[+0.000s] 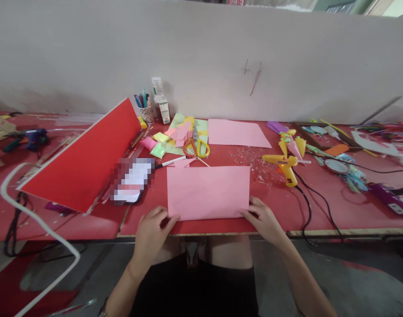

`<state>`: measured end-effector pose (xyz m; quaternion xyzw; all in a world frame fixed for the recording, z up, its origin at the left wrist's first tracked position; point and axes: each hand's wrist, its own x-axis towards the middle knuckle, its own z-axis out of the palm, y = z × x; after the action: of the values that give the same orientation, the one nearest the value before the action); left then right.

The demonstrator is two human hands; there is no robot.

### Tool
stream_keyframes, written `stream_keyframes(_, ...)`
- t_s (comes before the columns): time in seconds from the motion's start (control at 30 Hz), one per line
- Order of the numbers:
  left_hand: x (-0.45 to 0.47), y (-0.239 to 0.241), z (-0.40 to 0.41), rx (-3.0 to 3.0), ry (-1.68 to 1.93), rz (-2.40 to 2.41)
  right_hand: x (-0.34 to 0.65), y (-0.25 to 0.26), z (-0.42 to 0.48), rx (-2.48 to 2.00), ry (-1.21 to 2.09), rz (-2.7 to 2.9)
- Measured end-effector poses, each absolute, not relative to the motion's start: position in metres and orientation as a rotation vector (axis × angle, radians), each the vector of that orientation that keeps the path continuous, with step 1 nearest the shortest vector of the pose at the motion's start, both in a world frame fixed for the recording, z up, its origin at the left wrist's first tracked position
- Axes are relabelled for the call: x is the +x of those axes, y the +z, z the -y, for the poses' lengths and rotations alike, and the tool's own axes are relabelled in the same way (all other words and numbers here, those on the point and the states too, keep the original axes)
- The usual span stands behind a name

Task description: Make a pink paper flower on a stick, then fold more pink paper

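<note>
At the red table [204, 227], left hand [154, 224] and right hand [264, 221] are grasping pink paper [208, 192] (near corners). Scissors [197, 149] are lying beyond.

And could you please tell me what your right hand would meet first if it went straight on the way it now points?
The near pink sheet: the right hand touches its near right corner and points inward across it. What lies beyond is less certain, as depth is unclear.

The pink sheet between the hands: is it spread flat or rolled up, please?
Spread flat: the pink sheet shows a rectangular face between the left hand and right hand. Whether it's folded double, I cannot tell.
</note>
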<state>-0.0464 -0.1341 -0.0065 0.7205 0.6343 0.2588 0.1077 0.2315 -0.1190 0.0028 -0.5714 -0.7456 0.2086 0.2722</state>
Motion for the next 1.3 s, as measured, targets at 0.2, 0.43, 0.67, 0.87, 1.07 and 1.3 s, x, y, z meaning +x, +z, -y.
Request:
stream_keyframes(0.2,-0.040,-0.005,0.135,2.141,0.671,-2.020,0.223,-0.005,0.115,-1.639,0.304,2.053)
stream_keyframes(0.43,-0.039,-0.007,0.137,2.167,0.678,-2.063,0.216,-0.006,0.115,-1.650,0.210,2.061)
stream_keyframes(0.67,-0.040,-0.007,0.135,2.241,0.679,-2.073,0.215,-0.007,0.115,-1.630,0.168,2.054)
stream_keyframes(0.87,-0.039,-0.006,0.134,2.289,0.557,-2.094,0.214,-0.007,0.115,-1.637,0.140,2.082)
stream_keyframes(1.07,-0.043,-0.005,0.132,2.306,0.500,-2.079,0.214,-0.006,0.116,-1.637,0.125,2.112)
stream_keyframes(1.3,-0.052,-0.005,0.131,2.278,0.573,-1.933,0.213,-0.008,0.118,-1.639,0.033,2.095)
